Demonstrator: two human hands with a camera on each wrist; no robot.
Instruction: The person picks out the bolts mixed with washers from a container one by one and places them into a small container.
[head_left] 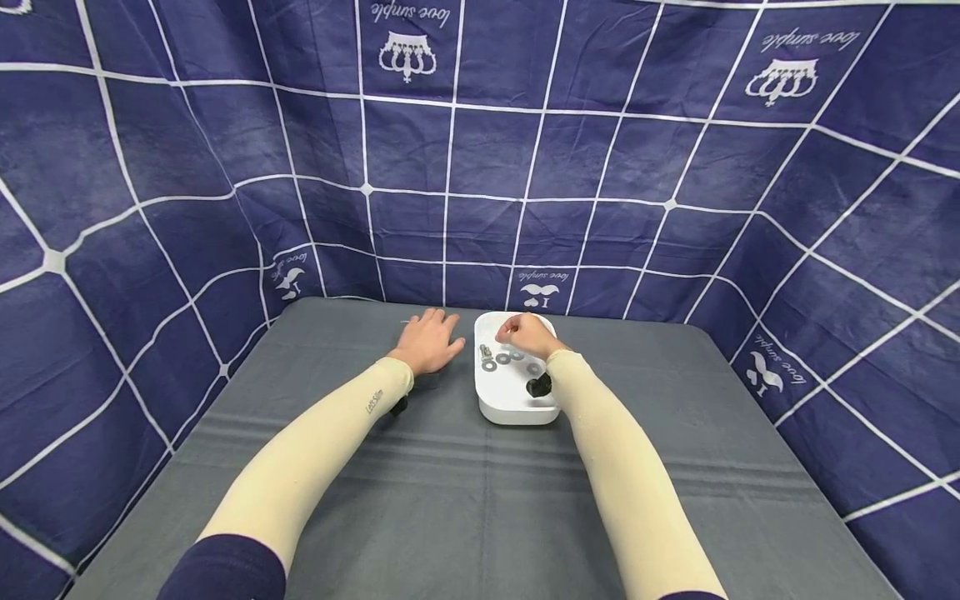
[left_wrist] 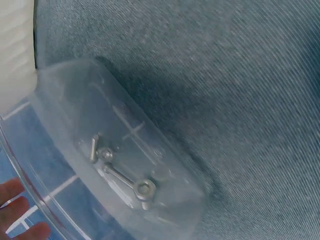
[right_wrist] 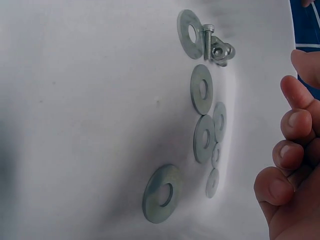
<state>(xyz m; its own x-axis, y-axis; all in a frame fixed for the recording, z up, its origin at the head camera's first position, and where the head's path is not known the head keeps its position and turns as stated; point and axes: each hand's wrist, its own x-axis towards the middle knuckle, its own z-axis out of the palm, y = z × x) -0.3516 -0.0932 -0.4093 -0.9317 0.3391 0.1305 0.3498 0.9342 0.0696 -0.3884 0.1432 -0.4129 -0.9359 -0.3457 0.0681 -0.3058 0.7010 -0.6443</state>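
Now the left hand spreads wide; the right hand curls, its hold unclear, washers at its fingers' six o'clock, head view.

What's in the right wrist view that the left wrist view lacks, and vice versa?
Only right wrist: large flat washers and the right hand, fingers curled.
Only left wrist: a clear container and grey cloth beside it.
Both: metal bolts, though different ones, and white-lined blue cloth.
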